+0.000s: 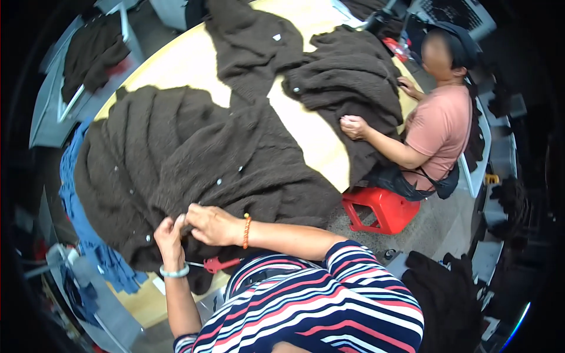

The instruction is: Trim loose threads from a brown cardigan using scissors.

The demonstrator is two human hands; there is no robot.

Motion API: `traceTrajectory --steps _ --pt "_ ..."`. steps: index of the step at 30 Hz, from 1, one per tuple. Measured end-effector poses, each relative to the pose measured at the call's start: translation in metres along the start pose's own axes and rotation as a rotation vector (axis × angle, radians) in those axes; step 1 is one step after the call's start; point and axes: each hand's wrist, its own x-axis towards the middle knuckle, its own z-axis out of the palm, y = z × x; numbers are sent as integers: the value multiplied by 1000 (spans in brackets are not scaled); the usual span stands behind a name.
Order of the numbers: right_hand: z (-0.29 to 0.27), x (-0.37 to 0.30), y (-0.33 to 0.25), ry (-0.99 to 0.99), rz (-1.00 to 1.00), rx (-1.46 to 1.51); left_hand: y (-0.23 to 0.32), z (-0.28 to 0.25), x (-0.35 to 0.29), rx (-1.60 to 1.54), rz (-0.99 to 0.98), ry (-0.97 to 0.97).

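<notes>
A dark brown fuzzy garment lies bunched over the near left of the table, with small pale, button-like spots on it. At its near edge my left hand pinches the cloth, fingers closed. Close beside it, my right hand is also closed on the same cloth, its fingertips almost meeting the left ones. Whatever small thing may be between the fingertips is too small to make out. Just below my right wrist is a red-handled tool, partly covered by the cloth.
More brown garments cover the pale round table. A seated co-worker handles one at the right, on a red stool. Blue cloth hangs at the left edge. Grey bins and dark cloth surround the table.
</notes>
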Motion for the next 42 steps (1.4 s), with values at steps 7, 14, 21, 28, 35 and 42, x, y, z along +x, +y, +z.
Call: traceTrajectory --steps 7,14,21,28,35,42 --pt "-3 1 -10 -24 41 -113 2 -6 -21 -383 -172 -158" --pt "-1 -2 -13 18 -17 -179 -12 -1 -17 -486 -166 -189" --pt "5 -9 -15 97 74 -214 -24 -6 -18 -583 -230 -235" --pt "8 -12 -17 68 116 -271 -25 -9 -22 -583 -251 -281" --pt "11 -14 -10 82 127 -207 -23 -5 -22 -510 -168 -266" --pt "8 -17 -9 66 88 -223 -19 -1 -28 -252 -26 -228"
